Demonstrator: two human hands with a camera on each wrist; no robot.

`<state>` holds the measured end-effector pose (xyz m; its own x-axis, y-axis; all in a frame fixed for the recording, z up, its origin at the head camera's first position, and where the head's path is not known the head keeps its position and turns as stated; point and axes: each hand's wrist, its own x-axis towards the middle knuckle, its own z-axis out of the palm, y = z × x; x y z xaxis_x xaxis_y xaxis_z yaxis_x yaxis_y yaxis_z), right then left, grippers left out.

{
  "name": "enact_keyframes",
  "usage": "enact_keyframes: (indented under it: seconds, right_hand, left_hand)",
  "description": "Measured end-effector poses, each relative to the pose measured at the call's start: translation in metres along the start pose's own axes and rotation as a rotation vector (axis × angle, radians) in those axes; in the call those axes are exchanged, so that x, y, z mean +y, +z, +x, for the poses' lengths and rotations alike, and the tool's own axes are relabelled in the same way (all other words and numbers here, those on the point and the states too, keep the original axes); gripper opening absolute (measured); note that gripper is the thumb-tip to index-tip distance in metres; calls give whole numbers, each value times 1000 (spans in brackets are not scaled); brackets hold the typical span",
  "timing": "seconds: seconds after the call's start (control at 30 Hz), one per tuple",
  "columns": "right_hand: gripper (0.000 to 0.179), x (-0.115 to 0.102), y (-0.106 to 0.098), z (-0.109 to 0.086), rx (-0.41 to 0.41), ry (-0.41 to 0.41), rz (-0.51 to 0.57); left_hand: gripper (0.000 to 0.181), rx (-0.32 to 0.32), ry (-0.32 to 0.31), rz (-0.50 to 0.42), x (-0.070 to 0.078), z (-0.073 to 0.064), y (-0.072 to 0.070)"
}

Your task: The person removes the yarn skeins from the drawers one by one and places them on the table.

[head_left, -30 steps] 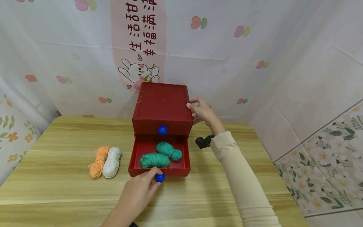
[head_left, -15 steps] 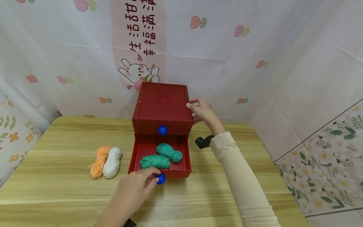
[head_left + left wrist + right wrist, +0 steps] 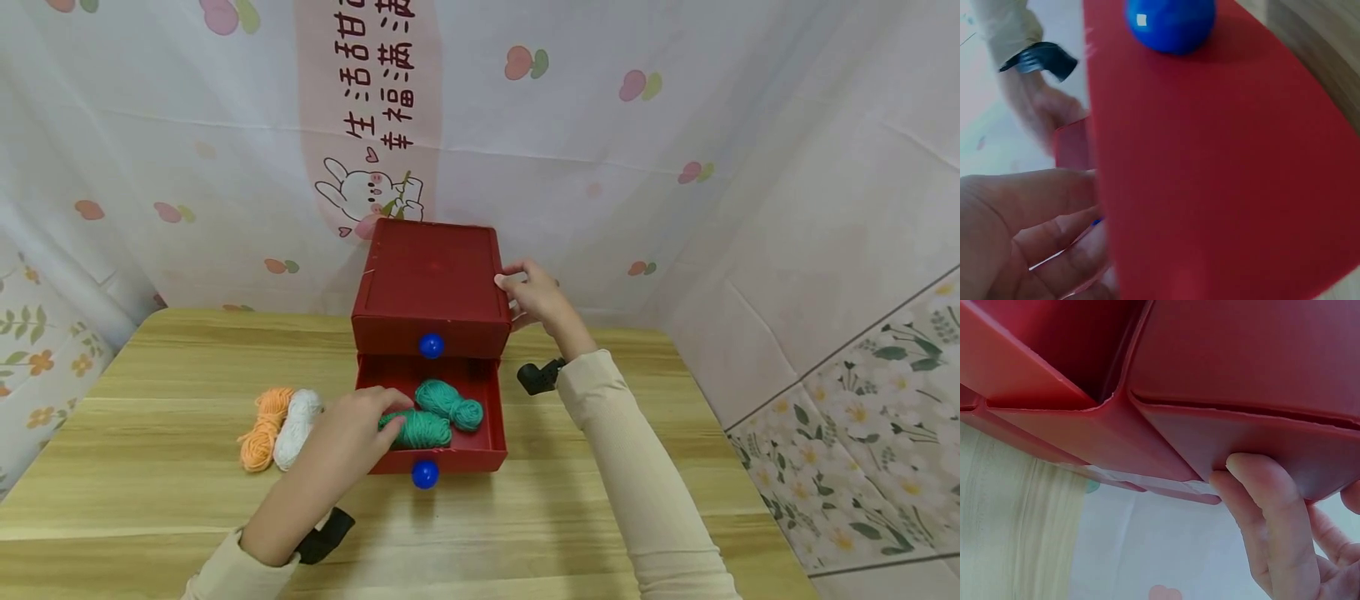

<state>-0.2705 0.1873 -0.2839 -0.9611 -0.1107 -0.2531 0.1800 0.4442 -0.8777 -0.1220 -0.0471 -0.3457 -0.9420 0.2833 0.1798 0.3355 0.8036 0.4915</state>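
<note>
A red two-drawer box [image 3: 435, 271] stands at the back, its lower drawer [image 3: 468, 461] pulled out. Inside lie two teal yarn skeins: the left one [image 3: 423, 429] lies at the front, the other [image 3: 450, 404] behind it to the right. My left hand [image 3: 352, 429] reaches over the drawer's left front, fingers loosely bent around the left skein's near end; contact cannot be made out. In the left wrist view, the drawer front hides those fingertips. My right hand [image 3: 536, 296] rests on the box's right side, its fairly straight fingers [image 3: 1272, 500] against the red wall.
Blue ball knobs mark the lower drawer, one knob [image 3: 425, 474], and the shut upper drawer, another knob [image 3: 431, 346]. An orange skein [image 3: 264, 429] and a white skein [image 3: 296, 425] lie left on the wooden table [image 3: 150, 467]. A printed curtain [image 3: 585, 192] hangs behind.
My left hand has let go of the lower blue knob and moved up over the drawer to the left teal skein. The right hand has stayed on the box.
</note>
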Motion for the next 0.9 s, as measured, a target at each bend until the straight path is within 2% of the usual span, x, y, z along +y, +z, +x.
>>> enact_keyframes:
  seconds: [0.23,0.43,0.7,0.8,0.9]
  right_hand:
    - [43,2,1,1,-3,-2,-2]
    - [42,1,0,1,-2,1,4]
    - [42,-1,0,1,3,9,2]
    - [42,0,1,0,5,10,-2]
    - [42,0,1,0,5,9,-4]
  left_hand:
    - [21,-149,13,34,-3,15,12]
    - [29,-274,18,-38,-10,23,15]
    - [29,-395,94,-92,-17,31,12]
    - [28,-428,122,-94,-18,34,10]
    - [27,-442,120,-101,-18,36,10]
